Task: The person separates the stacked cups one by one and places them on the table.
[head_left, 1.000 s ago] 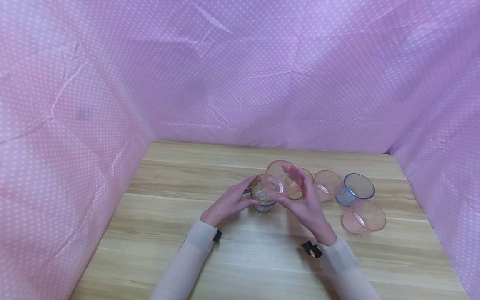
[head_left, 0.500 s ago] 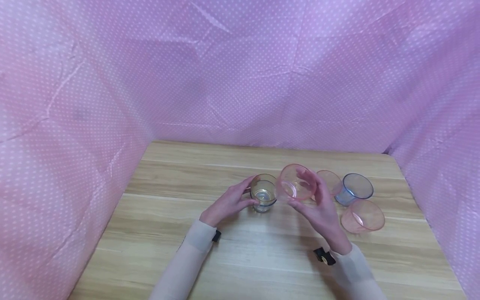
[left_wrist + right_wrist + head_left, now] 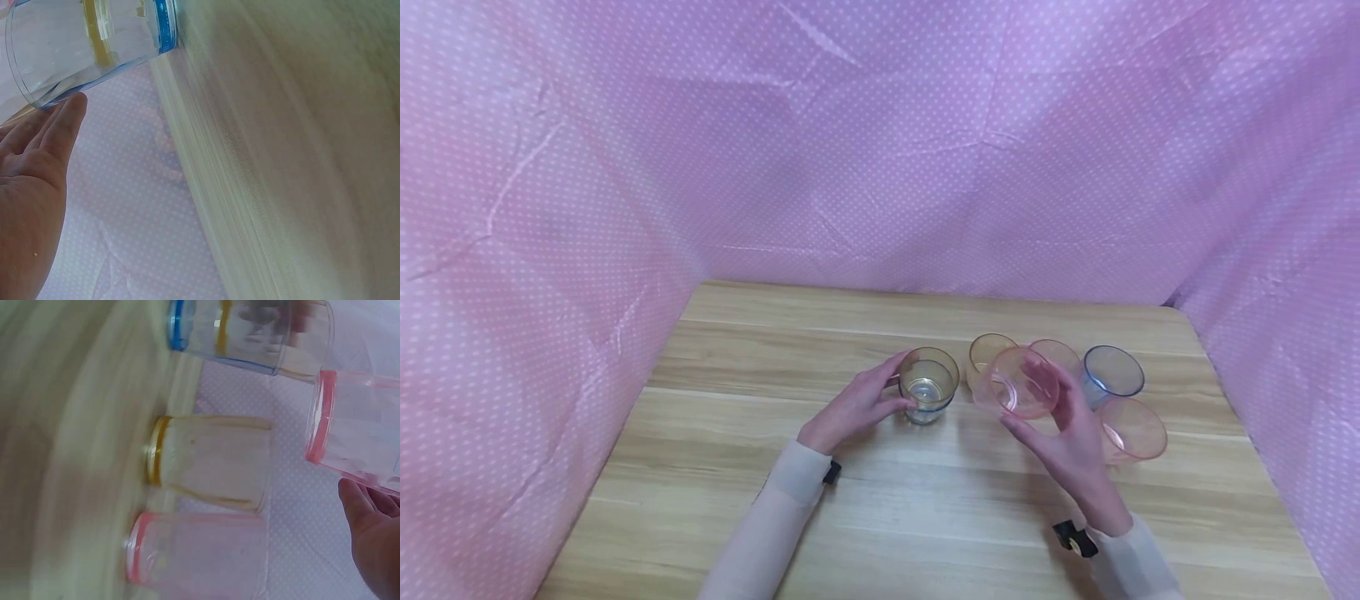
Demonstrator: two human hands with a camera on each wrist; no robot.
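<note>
My left hand holds two nested clear cups between thumb and fingers. The yellow-rimmed cup sits inside the blue cup, which stands on the table. In the left wrist view the fingers lie against the blue cup's side near its rim. My right hand grips a pink cup by its side, raised above the table and slightly tilted. The right wrist view shows this pink cup well off the table, level with the top of the nested pair.
Behind the raised cup stand a yellow cup and another pink cup, both partly hidden. A blue cup and a third pink cup stand further right. Pink dotted cloth hangs around the wooden table.
My right hand has carried the pink cup rightward and somewhat nearer, away from the nested cups. The standing yellow cup shows more than before. My left hand stays in place.
</note>
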